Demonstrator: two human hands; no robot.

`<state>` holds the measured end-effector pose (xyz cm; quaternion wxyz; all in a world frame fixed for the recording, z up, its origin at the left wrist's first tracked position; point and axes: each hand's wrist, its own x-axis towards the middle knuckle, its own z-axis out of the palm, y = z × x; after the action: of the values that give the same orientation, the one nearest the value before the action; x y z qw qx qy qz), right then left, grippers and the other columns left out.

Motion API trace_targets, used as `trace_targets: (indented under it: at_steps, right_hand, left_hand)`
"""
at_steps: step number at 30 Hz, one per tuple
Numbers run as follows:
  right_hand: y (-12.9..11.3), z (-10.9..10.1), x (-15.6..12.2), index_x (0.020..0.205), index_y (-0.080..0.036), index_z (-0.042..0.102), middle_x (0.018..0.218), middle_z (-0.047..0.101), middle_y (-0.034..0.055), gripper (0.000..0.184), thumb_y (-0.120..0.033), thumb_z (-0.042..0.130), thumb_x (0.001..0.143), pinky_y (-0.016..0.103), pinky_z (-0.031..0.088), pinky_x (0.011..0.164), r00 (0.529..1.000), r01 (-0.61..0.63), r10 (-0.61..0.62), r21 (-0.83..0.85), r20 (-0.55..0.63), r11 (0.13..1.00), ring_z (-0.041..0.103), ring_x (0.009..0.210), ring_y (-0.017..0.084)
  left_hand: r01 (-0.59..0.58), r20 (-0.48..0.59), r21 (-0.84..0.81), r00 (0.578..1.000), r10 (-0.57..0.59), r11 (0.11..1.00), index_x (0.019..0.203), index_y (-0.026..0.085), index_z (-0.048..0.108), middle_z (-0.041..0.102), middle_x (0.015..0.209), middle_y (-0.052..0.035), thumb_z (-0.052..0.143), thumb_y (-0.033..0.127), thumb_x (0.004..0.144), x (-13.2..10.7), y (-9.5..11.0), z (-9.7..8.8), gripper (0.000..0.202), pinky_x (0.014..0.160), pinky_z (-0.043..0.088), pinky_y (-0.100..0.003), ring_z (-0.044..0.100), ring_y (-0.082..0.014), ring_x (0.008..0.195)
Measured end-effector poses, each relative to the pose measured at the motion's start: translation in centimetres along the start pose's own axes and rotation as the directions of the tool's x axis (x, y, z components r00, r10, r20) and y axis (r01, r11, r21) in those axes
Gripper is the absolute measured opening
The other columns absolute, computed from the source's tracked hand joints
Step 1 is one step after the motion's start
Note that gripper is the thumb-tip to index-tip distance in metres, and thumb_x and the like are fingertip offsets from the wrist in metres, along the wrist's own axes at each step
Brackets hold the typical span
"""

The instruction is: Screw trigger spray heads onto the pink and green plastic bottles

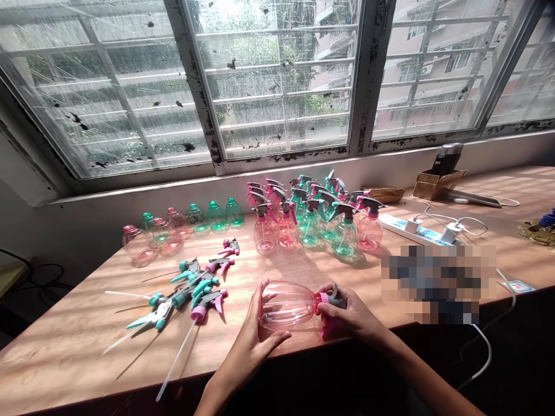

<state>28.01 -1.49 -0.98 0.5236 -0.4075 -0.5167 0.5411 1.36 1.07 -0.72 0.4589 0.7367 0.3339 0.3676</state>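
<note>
A clear pink spray bottle [286,303] lies on its side between my hands, low over the table's near edge. My left hand [258,329] cups its base, fingers behind and thumb stretched along the front. At the neck, my right hand [349,312] grips the pink collar of the grey and pink trigger head [323,299], which sits on the bottle's mouth. Whether the collar is fully screwed down I cannot tell. Left of my hands is a loose pile of trigger heads [186,292], green and pink, with thin dip tubes sticking out.
Open bottles without heads [139,245] stand at the back left. Several bottles with trigger heads [310,225] are grouped at the back middle. A white power strip [418,231] with chargers and cables lies to the right, near a cardboard holder [433,185] and a blurred patch.
</note>
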Motion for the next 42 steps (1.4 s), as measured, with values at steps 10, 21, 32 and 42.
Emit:
trace_targets:
  at_steps: [10, 21, 32, 42]
  right_hand:
    - [0.1, 0.1, 0.1, 0.098, -0.018, 0.061, 0.066, 0.073, 0.0009, 0.048, -0.053, 0.084, 0.074, 0.031, 0.055, 0.061, 1.0, -0.004, 0.004, 0.018, -0.021, 1.0, 0.068, 0.058, 0.019]
    - [0.3, 0.1, 0.0, 0.1, -0.019, 0.06, 0.064, 0.071, -0.001, 0.049, -0.052, 0.084, 0.074, 0.033, 0.057, 0.058, 1.0, -0.018, 0.019, 0.037, -0.016, 0.999, 0.069, 0.053, 0.02]
    - [-0.2, 0.3, -0.2, 0.099, -0.019, 0.06, 0.068, 0.072, -0.0001, 0.045, -0.051, 0.083, 0.077, 0.032, 0.057, 0.057, 0.999, -0.032, 0.032, 0.024, 0.001, 0.999, 0.069, 0.055, 0.019]
    - [0.0, 0.2, -0.1, 0.099, -0.019, 0.06, 0.068, 0.072, -0.0004, 0.045, -0.051, 0.083, 0.076, 0.033, 0.058, 0.059, 0.999, -0.03, 0.029, 0.066, 0.013, 0.997, 0.069, 0.055, 0.019]
  left_hand:
    - [-0.051, 0.01, 0.029, 0.999, 0.05, 0.998, 0.159, 0.039, -0.009, 0.025, 0.163, -0.0132, 0.067, 0.036, 0.094, 0.3, -0.4, 0.2, 0.1, 0.117, 0.036, -0.053, 0.044, -0.0329, 0.14]
    - [-0.085, 0.013, 0.026, 0.996, 0.085, 0.996, 0.158, 0.044, 0.001, 0.013, 0.168, -0.0098, 0.066, 0.034, 0.095, 0.2, -0.4, 0.1, 0.091, 0.114, 0.039, -0.055, 0.047, -0.0345, 0.136]
    - [-0.009, 0.037, -0.08, 0.999, 0.012, 0.997, 0.16, 0.036, 0.0, 0.028, 0.163, -0.0151, 0.072, 0.035, 0.091, 0.2, -0.1, 0.1, 0.099, 0.117, 0.037, -0.054, 0.043, -0.0357, 0.142]
    - [-0.045, 0.001, 0.014, 0.999, 0.045, 0.999, 0.159, 0.042, -0.001, 0.02, 0.167, -0.011, 0.073, 0.036, 0.09, 0.1, -1.0, 0.0, 0.102, 0.116, 0.036, -0.056, 0.044, -0.0356, 0.139]
